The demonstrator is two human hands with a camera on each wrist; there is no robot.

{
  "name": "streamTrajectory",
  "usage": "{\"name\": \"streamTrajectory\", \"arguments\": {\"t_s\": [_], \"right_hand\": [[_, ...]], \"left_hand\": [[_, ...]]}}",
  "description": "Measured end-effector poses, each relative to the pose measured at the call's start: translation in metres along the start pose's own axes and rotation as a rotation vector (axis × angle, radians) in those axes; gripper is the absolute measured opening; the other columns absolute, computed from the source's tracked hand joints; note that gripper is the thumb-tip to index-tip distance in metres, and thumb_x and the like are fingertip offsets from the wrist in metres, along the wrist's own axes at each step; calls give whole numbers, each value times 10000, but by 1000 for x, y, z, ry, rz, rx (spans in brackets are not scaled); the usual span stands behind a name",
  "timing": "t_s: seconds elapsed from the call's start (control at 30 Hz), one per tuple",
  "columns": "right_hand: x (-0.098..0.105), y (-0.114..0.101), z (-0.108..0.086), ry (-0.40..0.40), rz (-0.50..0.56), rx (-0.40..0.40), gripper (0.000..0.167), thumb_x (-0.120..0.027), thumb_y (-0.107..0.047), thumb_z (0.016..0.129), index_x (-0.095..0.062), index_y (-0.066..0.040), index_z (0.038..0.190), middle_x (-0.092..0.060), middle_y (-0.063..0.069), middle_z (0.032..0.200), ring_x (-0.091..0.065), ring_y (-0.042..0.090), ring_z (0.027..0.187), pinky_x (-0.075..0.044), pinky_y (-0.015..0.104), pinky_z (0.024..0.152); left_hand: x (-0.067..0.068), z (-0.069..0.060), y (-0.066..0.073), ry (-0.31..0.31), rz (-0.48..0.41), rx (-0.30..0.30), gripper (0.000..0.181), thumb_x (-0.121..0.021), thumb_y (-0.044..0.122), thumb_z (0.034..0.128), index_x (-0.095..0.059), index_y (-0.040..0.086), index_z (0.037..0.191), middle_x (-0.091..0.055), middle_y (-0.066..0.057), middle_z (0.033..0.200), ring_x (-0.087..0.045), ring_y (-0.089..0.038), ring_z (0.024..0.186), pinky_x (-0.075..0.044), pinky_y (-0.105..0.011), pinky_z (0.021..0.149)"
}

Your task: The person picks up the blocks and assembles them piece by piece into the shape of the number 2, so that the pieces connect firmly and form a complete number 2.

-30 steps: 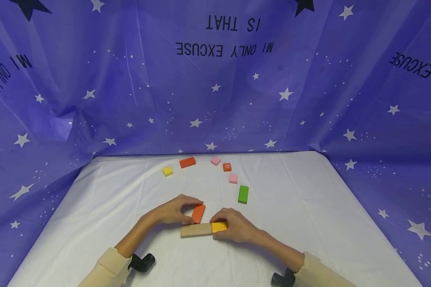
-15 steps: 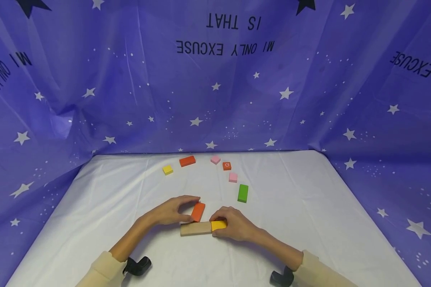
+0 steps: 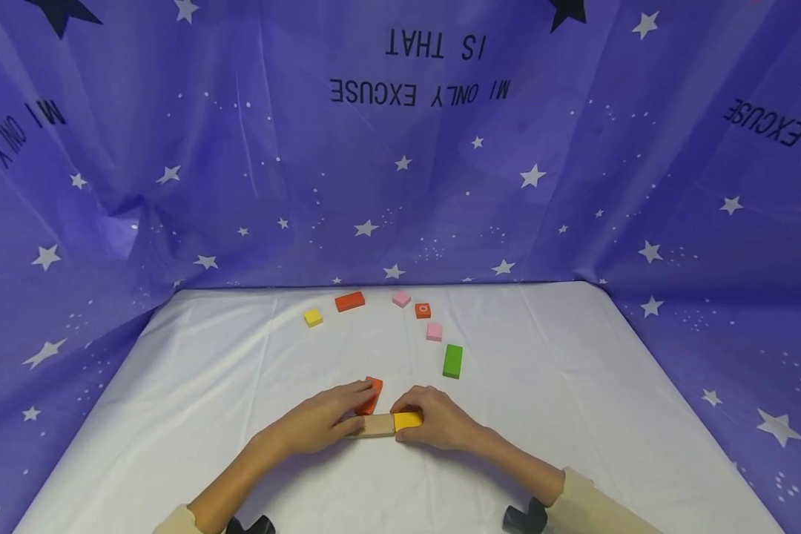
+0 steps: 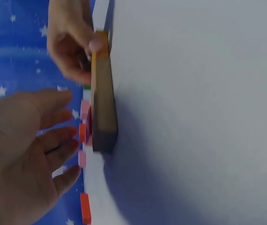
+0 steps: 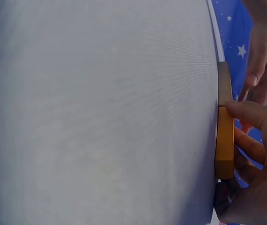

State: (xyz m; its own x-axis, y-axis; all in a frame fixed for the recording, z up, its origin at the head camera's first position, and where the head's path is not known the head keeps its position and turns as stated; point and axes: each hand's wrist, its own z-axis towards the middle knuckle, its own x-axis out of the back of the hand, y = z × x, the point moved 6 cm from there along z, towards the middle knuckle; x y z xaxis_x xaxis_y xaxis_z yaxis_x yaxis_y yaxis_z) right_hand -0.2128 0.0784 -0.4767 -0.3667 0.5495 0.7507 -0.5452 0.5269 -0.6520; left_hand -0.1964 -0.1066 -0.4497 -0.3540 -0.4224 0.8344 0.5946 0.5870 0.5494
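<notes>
Pinching yellow block in right hand, butted against right end of plain wood block, near centre on white cloth. Relaxed and empty in left hand, by wood block's left end. Roomy to left and right. Hemmed just beyond by angled orange block, partly hidden by left hand. Scattered farther: green block, pink block, small yellow square left, ringed red block, longer red block, second pink piece. Bounded far by purple curtain, reading "ONLY EXCUSE" upside down.

The head view is evenly lit; the curtain is touched by glare. The wrist views are dimmed and softened; the cloth is shadowed.
</notes>
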Motion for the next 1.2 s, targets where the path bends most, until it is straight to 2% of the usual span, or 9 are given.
{"name": "streamTrajectory", "arguments": {"t_s": [0.17, 0.23, 0.33, 0.53, 0.67, 0.8, 0.97, 1.07, 1.2], "right_hand": [[1, -1, 0, 11, -3, 11, 267, -834, -227, 823, -731, -151, 1058, -654, -113, 980, -545, 59, 898, -444, 260, 812], [1, 0, 0, 9, 6, 8, 270, -838, -223, 821, -730, -151, 1057, -652, -115, 977, -545, 57, 897, -443, 260, 812], [0, 0, 0, 3, 14, 2, 276, -842, -220, 817, -729, -152, 1059, -652, -113, 980, -547, 59, 901, -444, 259, 816], [4, 0, 0, -4, 58, -11, 295, -831, -230, 831, -722, -128, 1086, -665, -78, 1012, -576, 97, 926, -475, 276, 848], [21, 7, 0, 43, 123, -64, 298, -797, -195, 865, -714, -79, 1127, -680, 1, 1069, -607, 200, 974, -513, 365, 885], [48, 25, -2, 144, 119, -132, 327, -797, -155, 864, -704, -75, 1167, -671, 43, 1122, -587, 262, 1029, -503, 445, 917], [76, 55, -4, 254, 66, -231, 491, -848, -147, 798, -668, -79, 1250, -607, 89, 1266, -554, 318, 1154, -443, 513, 1005], [85, 73, -5, 271, 59, -296, 609, -870, -166, 768, -625, -76, 1318, -540, 132, 1366, -503, 357, 1255, -382, 551, 1067], [89, 93, -7, 225, 70, -364, 697, -878, -194, 760, -576, -60, 1374, -487, 189, 1418, -468, 402, 1292, -357, 567, 1083]], "left_hand": [[-5, -5, 17, 59, 206, -91, 382, -613, 91, 993, -586, -22, 1356, -548, -135, 1417, -531, -298, 1286, -448, -456, 1039], [-7, -6, 19, 86, 264, -97, 362, -628, 76, 980, -610, -16, 1330, -572, -121, 1392, -551, -289, 1265, -466, -442, 1020], [-9, -8, 17, 113, 304, -85, 367, -644, 63, 966, -620, -15, 1324, -578, -124, 1388, -560, -291, 1256, -480, -438, 1004], [-11, -9, 14, 127, 313, -69, 395, -648, 69, 964, -606, -17, 1347, -569, -129, 1403, -563, -290, 1254, -486, -436, 997], [-12, -8, 15, 121, 321, -71, 393, -643, 81, 970, -604, -20, 1348, -572, -133, 1398, -562, -291, 1255, -479, -440, 1004], [-11, -6, 17, 117, 338, -76, 384, -639, 97, 976, -610, -18, 1342, -583, -129, 1385, -563, -285, 1254, -478, -440, 1006], [-11, -6, 18, 135, 346, -97, 378, -650, 88, 967, -619, -26, 1327, -595, -135, 1369, -577, -285, 1236, -488, -430, 994], [-12, -7, 18, 144, 346, -108, 376, -658, 85, 962, -624, -28, 1319, -598, -142, 1363, -585, -286, 1225, -495, -429, 985], [-13, -8, 18, 147, 351, -111, 373, -664, 83, 957, -629, -28, 1311, -597, -146, 1363, -582, -289, 1230, -496, -435, 984]]}}
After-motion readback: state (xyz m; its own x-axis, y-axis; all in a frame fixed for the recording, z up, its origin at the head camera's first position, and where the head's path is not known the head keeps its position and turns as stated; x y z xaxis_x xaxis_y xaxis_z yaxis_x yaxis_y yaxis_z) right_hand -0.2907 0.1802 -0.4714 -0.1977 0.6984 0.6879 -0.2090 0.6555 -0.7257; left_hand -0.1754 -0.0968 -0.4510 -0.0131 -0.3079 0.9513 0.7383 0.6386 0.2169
